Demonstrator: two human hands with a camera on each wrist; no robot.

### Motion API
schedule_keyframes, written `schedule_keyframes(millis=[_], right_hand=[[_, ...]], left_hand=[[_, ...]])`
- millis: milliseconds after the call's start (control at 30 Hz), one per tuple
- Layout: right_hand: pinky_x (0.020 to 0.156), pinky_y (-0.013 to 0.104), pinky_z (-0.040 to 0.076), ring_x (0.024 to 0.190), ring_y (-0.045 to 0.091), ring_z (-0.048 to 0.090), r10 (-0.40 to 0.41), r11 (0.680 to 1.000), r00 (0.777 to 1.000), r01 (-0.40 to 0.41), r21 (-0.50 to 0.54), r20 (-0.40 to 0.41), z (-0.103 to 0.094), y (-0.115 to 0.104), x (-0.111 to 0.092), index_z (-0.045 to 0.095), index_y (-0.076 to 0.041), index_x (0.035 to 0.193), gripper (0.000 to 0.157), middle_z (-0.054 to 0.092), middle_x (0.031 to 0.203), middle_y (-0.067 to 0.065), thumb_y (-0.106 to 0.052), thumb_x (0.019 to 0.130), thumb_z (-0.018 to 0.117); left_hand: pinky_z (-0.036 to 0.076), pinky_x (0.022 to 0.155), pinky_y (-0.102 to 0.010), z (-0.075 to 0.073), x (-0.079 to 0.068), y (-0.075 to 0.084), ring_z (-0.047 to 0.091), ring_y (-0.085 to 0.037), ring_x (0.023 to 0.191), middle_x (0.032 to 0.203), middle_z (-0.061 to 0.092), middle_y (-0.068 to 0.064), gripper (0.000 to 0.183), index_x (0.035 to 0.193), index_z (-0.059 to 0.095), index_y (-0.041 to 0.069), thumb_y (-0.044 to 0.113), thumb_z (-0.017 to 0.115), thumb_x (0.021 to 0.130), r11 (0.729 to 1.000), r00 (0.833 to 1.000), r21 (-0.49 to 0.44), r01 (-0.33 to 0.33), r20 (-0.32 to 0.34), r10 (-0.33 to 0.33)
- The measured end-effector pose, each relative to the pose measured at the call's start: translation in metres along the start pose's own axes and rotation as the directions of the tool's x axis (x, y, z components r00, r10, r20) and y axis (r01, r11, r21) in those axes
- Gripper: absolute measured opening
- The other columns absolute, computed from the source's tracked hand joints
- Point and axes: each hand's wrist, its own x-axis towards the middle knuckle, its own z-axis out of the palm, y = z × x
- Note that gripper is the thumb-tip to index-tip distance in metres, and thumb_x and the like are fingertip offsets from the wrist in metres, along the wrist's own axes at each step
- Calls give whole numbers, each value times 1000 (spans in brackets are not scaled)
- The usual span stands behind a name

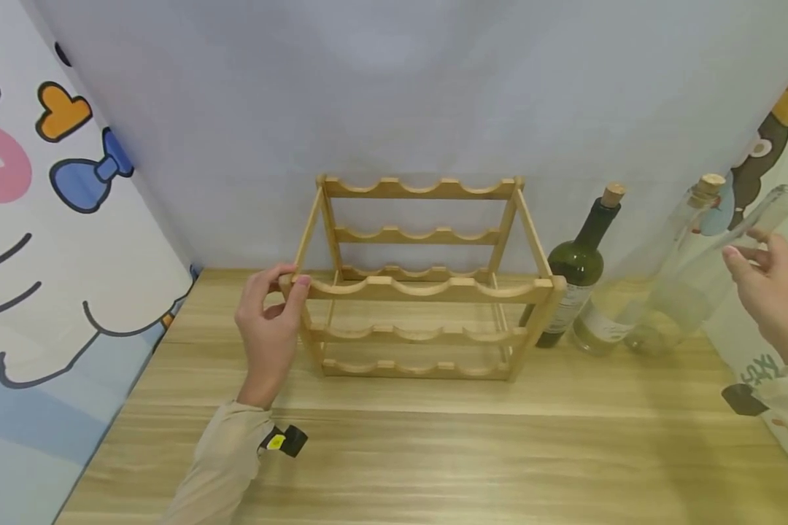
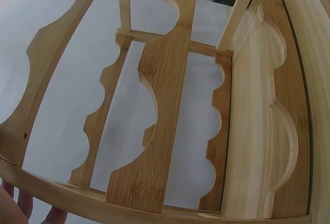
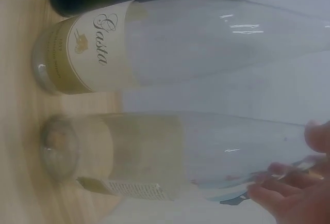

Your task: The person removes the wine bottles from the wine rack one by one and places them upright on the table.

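Note:
A light wooden wine rack point(image 1: 427, 290) with scalloped rails stands on the table, its slots holding no bottles. My left hand point(image 1: 271, 321) grips its front left top corner, thumb in front and fingers behind. In the left wrist view, fingertips point(image 2: 54, 214) curl at the edge of the rack point(image 2: 154, 131). Over at the right, my right hand point(image 1: 771, 288) holds an uncorked clear glass bottle point(image 1: 692, 288) by its neck, which leans to the right. The right wrist view has thumb and fingers point(image 3: 278, 188) on either side of this bottle point(image 3: 147, 152), which bears a label.
A corked green wine bottle point(image 1: 574, 266) stands close to the rack's right side. Between it and the held bottle is a corked clear bottle point(image 1: 604, 317) with a cream label. A pale cloth wall point(image 1: 427, 87) rises behind the table point(image 1: 433, 452), and cartoon-printed panels point(image 1: 72, 292) flank it.

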Motion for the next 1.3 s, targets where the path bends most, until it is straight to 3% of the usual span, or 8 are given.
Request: schedule_keyframes(millis=[67, 200, 367, 567, 633, 833, 1067, 1300], right_hand=[[89, 18, 44, 97, -8, 50, 10, 1000, 1000, -10, -5, 5, -1, -1, -1, 15, -12, 151, 61, 33, 143, 30, -38, 100, 36], [103, 54, 34, 128, 20, 43, 50, 999, 998, -50, -17, 29, -2, 1, -1, 8, -15, 153, 63, 27, 147, 29, -40, 100, 32], [100, 58, 35, 125, 32, 45, 68, 997, 997, -67, -30, 37, -3, 5, -6, 6, -9, 152, 63, 25, 147, 31, -36, 101, 32], [89, 17, 47, 91, -8, 45, 53, 998, 998, -53, -25, 29, -5, 13, -17, 8, -8, 152, 64, 25, 146, 32, -32, 101, 36], [77, 5, 44, 102, -2, 52, 57, 998, 998, -57, -12, 22, -5, 15, -20, 8, -10, 152, 65, 25, 147, 31, -33, 100, 39], [72, 0, 41, 132, 27, 39, 87, 996, 996, -86, 28, -23, -4, 16, -32, 10, -13, 152, 68, 23, 148, 29, -35, 98, 44], [70, -2, 39, 132, 18, 38, 42, 995, 999, -39, 91, -31, 2, 11, -53, 13, -12, 152, 67, 21, 151, 22, -30, 98, 48], [78, 0, 39, 131, 8, 39, -55, 984, 998, 53, 173, 7, 24, -2, -76, 20, -19, 152, 63, 27, 153, 8, -26, 98, 52]], left_hand=[[45, 53, -9, 1, 0, 0, 51, -11, 84, 94, 55, -19, 19, 103, 63, -11, -6, 65, 85, 1000, 1000, 1, -2, 0, 2], [46, 54, -9, 4, 0, 2, 51, -12, 85, 94, 55, -19, 19, 104, 63, -10, -5, 65, 85, 1000, 1000, 4, 15, 5, -15], [45, 55, -10, 6, 0, 6, 51, -18, 85, 93, 55, -16, 20, 104, 63, -9, -3, 66, 86, 998, 998, 13, 65, 22, -66], [44, 52, -10, 7, 1, -8, 52, -19, 85, 93, 56, -7, 20, 105, 65, -5, 1, 67, 86, 996, 995, -10, 84, 52, -83], [45, 51, -12, 8, 3, -17, 53, -18, 86, 95, 56, -6, 21, 106, 65, -2, 4, 68, 86, 996, 994, -12, 90, 68, -89], [49, 55, -14, 4, 6, -27, 57, -13, 89, 96, 58, 0, 23, 110, 66, 3, 10, 67, 88, 990, 983, -37, 133, 136, -127], [53, 62, -17, -12, 0, -13, 58, -7, 89, 98, 62, -10, 28, 118, 62, -3, 1, 62, 90, 990, 976, -12, 141, 168, -137], [53, 72, -18, -29, -9, -40, 58, -14, 100, 108, 63, -8, 34, 126, 60, 11, 10, 62, 92, 977, 972, 201, 73, 206, -115]])
